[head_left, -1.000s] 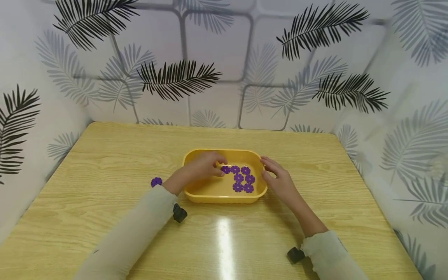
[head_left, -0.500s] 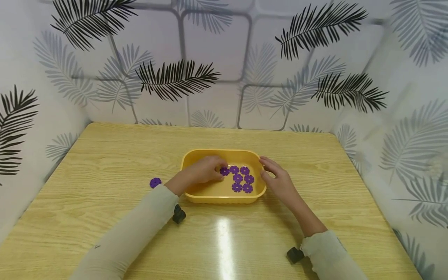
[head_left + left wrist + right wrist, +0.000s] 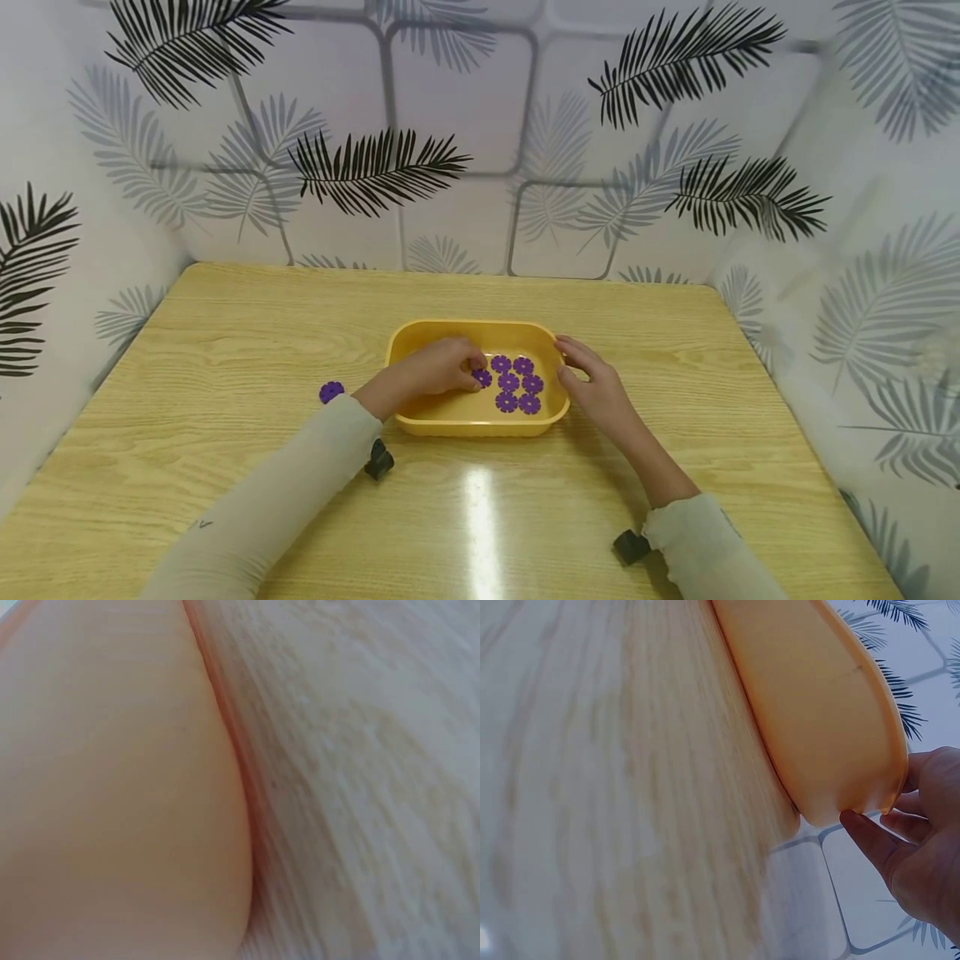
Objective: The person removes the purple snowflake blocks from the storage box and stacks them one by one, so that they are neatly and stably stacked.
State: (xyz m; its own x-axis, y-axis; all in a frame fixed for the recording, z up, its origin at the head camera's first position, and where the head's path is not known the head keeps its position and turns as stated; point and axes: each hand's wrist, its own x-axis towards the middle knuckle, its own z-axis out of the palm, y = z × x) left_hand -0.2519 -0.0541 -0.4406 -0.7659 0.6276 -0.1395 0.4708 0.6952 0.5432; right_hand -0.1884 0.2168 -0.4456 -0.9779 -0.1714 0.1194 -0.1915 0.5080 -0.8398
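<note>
Purple slotted disc (image 3: 482,379) is being shifted down-frame inside yellow tray (image 3: 472,429), mid-frame | seemingly being pinched by left hand (image 3: 446,367); tray's right end being held by right hand (image 3: 600,392) | likely step: being lined up beside six other discs (image 3: 508,382); gentle release probably being called for next
</note>
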